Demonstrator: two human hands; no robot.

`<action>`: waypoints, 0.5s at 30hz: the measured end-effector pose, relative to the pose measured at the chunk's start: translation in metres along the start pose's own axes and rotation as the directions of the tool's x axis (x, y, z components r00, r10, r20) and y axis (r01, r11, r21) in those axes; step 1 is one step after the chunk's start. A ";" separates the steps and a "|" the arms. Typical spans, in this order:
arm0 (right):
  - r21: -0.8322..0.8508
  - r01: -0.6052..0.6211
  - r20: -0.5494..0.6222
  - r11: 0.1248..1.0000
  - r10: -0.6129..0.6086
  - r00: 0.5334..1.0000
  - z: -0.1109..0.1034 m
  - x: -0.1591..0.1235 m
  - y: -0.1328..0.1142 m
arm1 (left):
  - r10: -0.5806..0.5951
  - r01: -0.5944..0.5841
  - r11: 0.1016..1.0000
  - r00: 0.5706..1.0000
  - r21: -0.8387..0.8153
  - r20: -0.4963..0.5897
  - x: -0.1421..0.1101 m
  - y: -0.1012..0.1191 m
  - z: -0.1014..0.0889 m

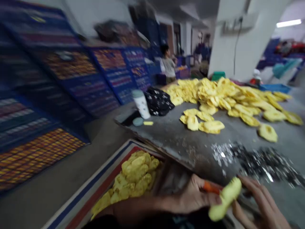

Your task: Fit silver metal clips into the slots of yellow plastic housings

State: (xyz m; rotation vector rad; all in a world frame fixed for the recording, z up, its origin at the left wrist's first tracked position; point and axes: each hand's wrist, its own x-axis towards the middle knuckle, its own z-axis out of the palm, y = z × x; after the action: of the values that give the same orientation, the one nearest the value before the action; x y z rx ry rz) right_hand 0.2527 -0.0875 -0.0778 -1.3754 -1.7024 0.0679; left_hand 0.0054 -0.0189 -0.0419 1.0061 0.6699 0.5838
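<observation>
A stubby, elongated yellow soft piece (225, 200), blurred by motion, is pinched in the fingers of my left hand (194, 195). An orange object (211, 187), perhaps a tool handle, lies along the same hand; its other end is hidden. My right hand (265, 203) is at the other side of the yellow piece, thumb and fingers spread apart and curved towards it. Whether its fingertips touch the piece is hard to tell. Just beyond both hands, a heap of small shiny metal parts (264, 162) lies on the grey table (166, 133).
Flat yellow pieces (214, 95) form a large pile across the table. A patterned cup (141, 105) and black cloth (158, 101) stand at its left. More yellow pieces (135, 171) lie below the table's edge, beside a striped cloth (78, 197). Blue crates (109, 70) and a person (169, 65) are behind.
</observation>
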 end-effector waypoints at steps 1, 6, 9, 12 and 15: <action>0.009 0.027 0.016 1.000 -0.027 1.000 -0.008 0.005 -0.013 | -0.025 0.025 0.998 1.000 -0.052 -0.007 -0.004 0.003 -0.001; 0.048 -0.110 0.198 0.993 0.098 0.975 -0.026 0.028 -0.007 | -0.136 0.134 0.925 0.991 -0.355 0.020 -0.006 -0.003 -0.028; -0.209 -0.166 0.155 0.964 0.200 0.967 -0.033 0.029 0.016 | -0.039 0.014 0.924 0.998 -0.382 -0.057 -0.006 0.007 -0.042; -0.300 -0.074 0.248 0.951 0.153 0.957 -0.026 0.037 0.022 | -0.015 -0.047 0.922 0.987 -0.384 -0.158 -0.009 0.018 -0.045; -0.293 0.007 0.329 0.956 0.094 0.940 -0.009 0.050 0.015 | -0.009 -0.067 0.917 0.982 -0.393 -0.189 -0.008 0.019 -0.042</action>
State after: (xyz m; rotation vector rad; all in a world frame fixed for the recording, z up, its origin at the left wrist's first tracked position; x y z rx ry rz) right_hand 0.2718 -0.0460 -0.0508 -1.6972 -2.0296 0.0879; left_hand -0.0336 0.0073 -0.0391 0.5835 0.6672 0.8120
